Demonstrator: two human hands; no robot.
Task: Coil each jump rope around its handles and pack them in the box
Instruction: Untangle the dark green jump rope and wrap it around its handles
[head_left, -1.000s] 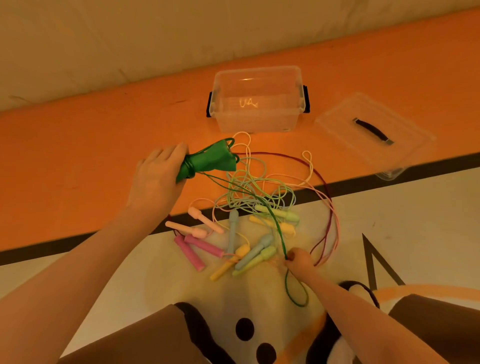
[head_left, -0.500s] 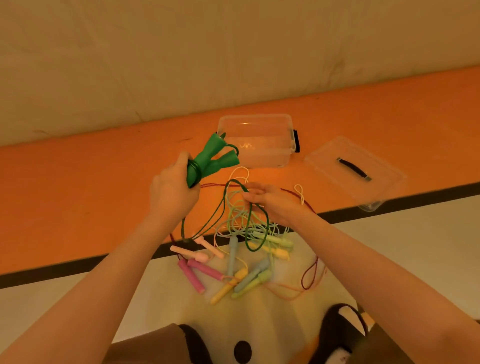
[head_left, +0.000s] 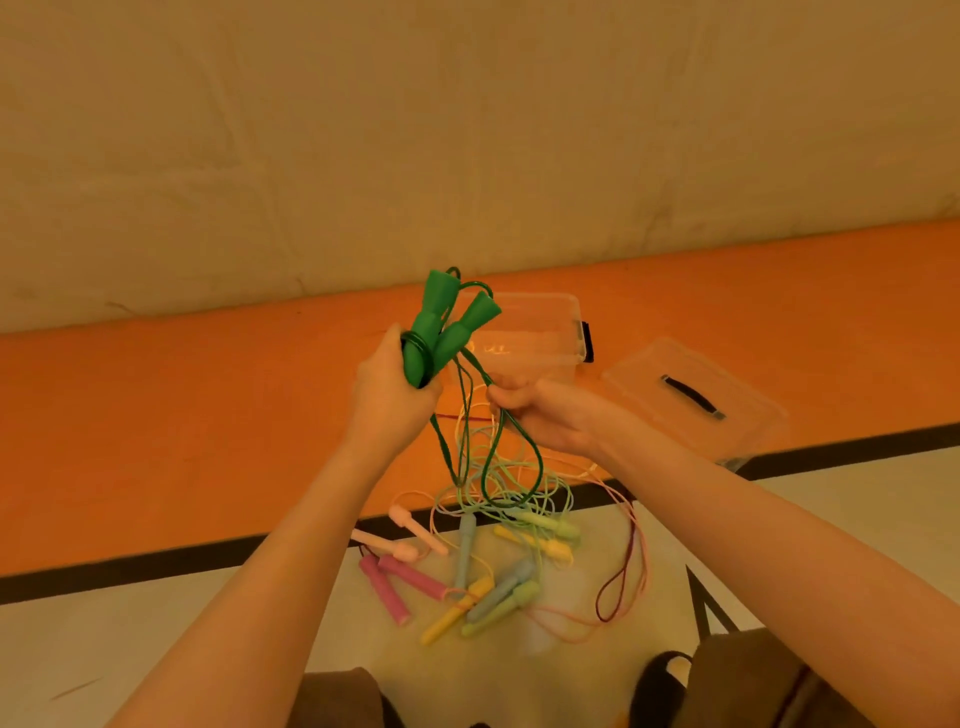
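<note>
Up at the left, the left hand (head_left: 390, 395) grips the two green handles (head_left: 441, 325) by their lower ends, fingers curled round them, so the handles fan upward and apart. A few turns of green cord (head_left: 470, 441) already ring the handles just above the fist. From there the cord drops in long loops toward the floor and rises again to the right hand (head_left: 540, 415), which pinches it between thumb and curled fingers, close beside the left hand.

Below the hands lies a pile of other ropes (head_left: 493, 561) on the pale floor: pink handles at the left, then blue, yellow and light green ones toward the right, their thin cords tangled above them, with a dark red loop trailing off to the right.

Behind the hands, on the orange strip, stands the clear box (head_left: 540, 332), open, partly hidden by the green handles. Its lid (head_left: 691, 395) lies flat on the floor just to the right of it, black grip upward.
</note>
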